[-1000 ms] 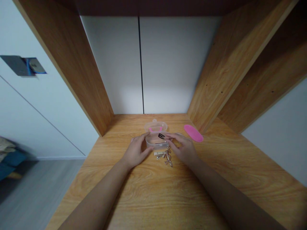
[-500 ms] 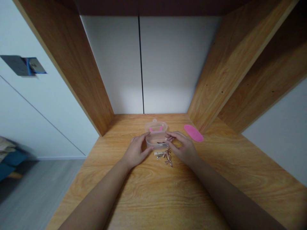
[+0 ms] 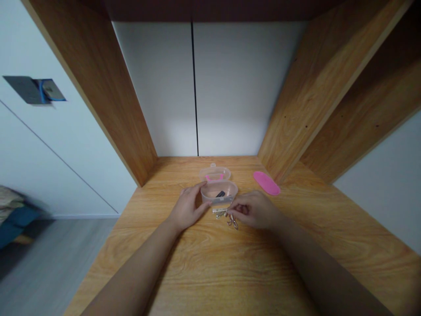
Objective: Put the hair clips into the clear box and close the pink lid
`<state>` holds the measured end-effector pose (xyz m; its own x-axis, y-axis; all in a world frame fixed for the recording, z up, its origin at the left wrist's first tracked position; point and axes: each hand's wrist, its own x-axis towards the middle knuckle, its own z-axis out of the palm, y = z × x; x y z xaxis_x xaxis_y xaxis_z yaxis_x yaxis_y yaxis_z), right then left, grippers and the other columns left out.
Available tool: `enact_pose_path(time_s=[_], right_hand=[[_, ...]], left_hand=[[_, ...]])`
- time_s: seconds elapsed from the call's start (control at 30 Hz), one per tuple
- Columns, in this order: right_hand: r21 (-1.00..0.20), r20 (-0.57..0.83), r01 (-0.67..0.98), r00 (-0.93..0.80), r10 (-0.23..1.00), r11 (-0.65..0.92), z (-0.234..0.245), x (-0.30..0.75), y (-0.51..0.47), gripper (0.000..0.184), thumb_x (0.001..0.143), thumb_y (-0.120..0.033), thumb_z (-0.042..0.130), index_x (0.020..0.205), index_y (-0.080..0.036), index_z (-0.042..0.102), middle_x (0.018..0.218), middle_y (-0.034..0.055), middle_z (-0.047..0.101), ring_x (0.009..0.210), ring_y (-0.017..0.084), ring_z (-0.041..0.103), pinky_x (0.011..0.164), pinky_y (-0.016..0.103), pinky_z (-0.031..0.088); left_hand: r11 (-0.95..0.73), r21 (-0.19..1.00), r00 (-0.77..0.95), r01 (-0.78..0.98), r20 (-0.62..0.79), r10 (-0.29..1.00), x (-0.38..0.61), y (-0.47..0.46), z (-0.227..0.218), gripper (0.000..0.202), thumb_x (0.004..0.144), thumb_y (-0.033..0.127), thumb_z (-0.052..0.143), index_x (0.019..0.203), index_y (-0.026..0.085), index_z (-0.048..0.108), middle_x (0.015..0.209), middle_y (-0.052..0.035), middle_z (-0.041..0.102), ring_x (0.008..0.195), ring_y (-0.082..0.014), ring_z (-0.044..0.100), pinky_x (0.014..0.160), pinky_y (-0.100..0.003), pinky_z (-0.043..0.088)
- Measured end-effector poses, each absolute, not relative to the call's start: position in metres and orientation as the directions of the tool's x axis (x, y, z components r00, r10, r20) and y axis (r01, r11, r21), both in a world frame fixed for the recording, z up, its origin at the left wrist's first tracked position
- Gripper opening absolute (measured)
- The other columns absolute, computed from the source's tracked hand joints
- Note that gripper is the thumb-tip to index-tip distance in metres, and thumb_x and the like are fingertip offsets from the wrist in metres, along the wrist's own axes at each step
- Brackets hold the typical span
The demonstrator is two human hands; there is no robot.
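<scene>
The clear plastic box (image 3: pixel 226 199) stands open on the wooden desk, its hinged lid (image 3: pixel 215 174) with pink parts folded back. My left hand (image 3: pixel 187 206) grips the box's left end, fingers at the back and thumb in front. A small dark item (image 3: pixel 220 194) lies inside. In front of the box are shiny metal clips: a pale straight clip (image 3: pixel 219 210) and a rose-gold looped clip (image 3: pixel 233 221). My right hand (image 3: pixel 253 210) is closed over this little pile, fingertips pinched on a metal clip that they partly hide.
A pink oval tray-like piece (image 3: pixel 266 183) lies at the back right of the desk (image 3: pixel 210 267), near the wooden side panel (image 3: pixel 296 118). Another wooden panel (image 3: pixel 108 101) rises at the left, with a white wall (image 3: pixel 171 87) behind.
My right hand has come out from the box's right end and down to the metal clips, its fingers closing there. The dark item inside has shifted. My left hand stays put.
</scene>
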<state>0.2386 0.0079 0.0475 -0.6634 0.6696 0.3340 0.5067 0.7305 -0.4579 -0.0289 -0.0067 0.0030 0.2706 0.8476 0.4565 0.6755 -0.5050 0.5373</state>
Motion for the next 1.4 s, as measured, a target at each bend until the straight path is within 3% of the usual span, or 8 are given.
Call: enact_pose_path(time_s=[0.13, 0.33, 0.53, 0.67, 0.8, 1.1, 1.27, 1.4], right_hand=[[-0.417, 0.182, 0.65, -0.625, 0.759, 0.635, 0.048, 0.241, 0.013, 0.019, 0.077, -0.048, 0.077, 0.082, -0.03, 0.077, 0.063, -0.0034, 0.073, 0.051, 0.014, 0.064, 0.047, 0.024, 0.038], [-0.422, 0.148, 0.705, -0.568, 0.81, 0.571, 0.042, 0.242, 0.016, 0.037, 0.063, -0.053, 0.086, 0.089, -0.029, 0.075, 0.066, -0.004, 0.073, 0.056, 0.017, 0.066, 0.048, 0.025, 0.037], [-0.495, 0.075, 0.675, -0.594, 0.801, 0.547, 0.036, 0.246, 0.017, 0.027, 0.071, -0.049, 0.081, 0.078, -0.025, 0.071, 0.066, -0.003, 0.069, 0.055, 0.014, 0.061, 0.048, 0.023, 0.034], [-0.523, 0.056, 0.638, -0.637, 0.769, 0.566, 0.036, 0.246, 0.018, 0.024, 0.081, -0.045, 0.072, 0.079, -0.021, 0.07, 0.067, -0.0011, 0.068, 0.056, 0.013, 0.058, 0.051, 0.024, 0.033], [-0.551, 0.025, 0.632, -0.641, 0.767, 0.545, 0.037, 0.244, 0.019, 0.028, 0.081, -0.046, 0.072, 0.08, -0.019, 0.069, 0.064, -0.0006, 0.066, 0.055, 0.012, 0.055, 0.051, 0.024, 0.032], [-0.577, 0.13, 0.567, -0.646, 0.752, 0.588, 0.036, 0.242, 0.017, 0.021, 0.087, -0.039, 0.067, 0.082, -0.019, 0.062, 0.071, 0.0005, 0.065, 0.062, 0.013, 0.057, 0.056, 0.024, 0.037], [-0.637, 0.078, 0.536, -0.67, 0.738, 0.554, 0.037, 0.238, 0.015, 0.017, 0.089, -0.035, 0.063, 0.089, -0.018, 0.067, 0.069, 0.0011, 0.069, 0.058, 0.013, 0.059, 0.055, 0.024, 0.04], [-0.587, 0.101, 0.527, -0.705, 0.702, 0.614, 0.037, 0.238, 0.015, 0.02, 0.093, -0.032, 0.057, 0.093, -0.02, 0.074, 0.068, 0.0011, 0.071, 0.056, 0.013, 0.058, 0.055, 0.025, 0.039]], left_hand=[[-0.491, 0.531, 0.267, 0.69, 0.444, 0.856, -0.029, -0.007, 0.004, 0.061, 0.091, 0.04, 0.065, 0.144, 0.021, 0.044, 0.139, -0.0138, 0.06, 0.124, -0.0317, 0.058, 0.106, -0.052, 0.042], [-0.485, 0.538, 0.258, 0.69, 0.443, 0.859, -0.028, -0.007, 0.006, 0.062, 0.09, 0.038, 0.065, 0.145, 0.021, 0.043, 0.141, -0.0141, 0.058, 0.126, -0.0321, 0.057, 0.106, -0.052, 0.042], [-0.482, 0.537, 0.252, 0.693, 0.446, 0.859, -0.029, -0.007, 0.004, 0.061, 0.09, 0.038, 0.065, 0.145, 0.021, 0.043, 0.142, -0.0144, 0.058, 0.126, -0.0325, 0.057, 0.106, -0.053, 0.041], [-0.482, 0.533, 0.254, 0.696, 0.445, 0.859, -0.029, -0.006, 0.001, 0.062, 0.091, 0.039, 0.065, 0.145, 0.021, 0.042, 0.143, -0.0144, 0.057, 0.128, -0.0325, 0.056, 0.107, -0.053, 0.041], [-0.479, 0.534, 0.253, 0.697, 0.441, 0.861, -0.029, -0.005, 0.001, 0.061, 0.091, 0.039, 0.065, 0.145, 0.021, 0.043, 0.142, -0.0144, 0.058, 0.127, -0.032, 0.057, 0.106, -0.052, 0.042], [-0.477, 0.535, 0.249, 0.697, 0.444, 0.861, -0.029, -0.007, 0.004, 0.061, 0.09, 0.038, 0.066, 0.144, 0.021, 0.043, 0.14, -0.0145, 0.059, 0.126, -0.032, 0.058, 0.106, -0.052, 0.042], [-0.475, 0.531, 0.25, 0.702, 0.441, 0.862, -0.029, -0.007, 0.004, 0.061, 0.091, 0.039, 0.065, 0.144, 0.02, 0.043, 0.141, -0.0147, 0.059, 0.126, -0.0317, 0.057, 0.106, -0.051, 0.042], [-0.478, 0.533, 0.249, 0.698, 0.445, 0.86, -0.029, -0.006, 0.003, 0.061, 0.09, 0.039, 0.066, 0.144, 0.021, 0.043, 0.141, -0.0141, 0.059, 0.126, -0.0319, 0.057, 0.106, -0.051, 0.042]])
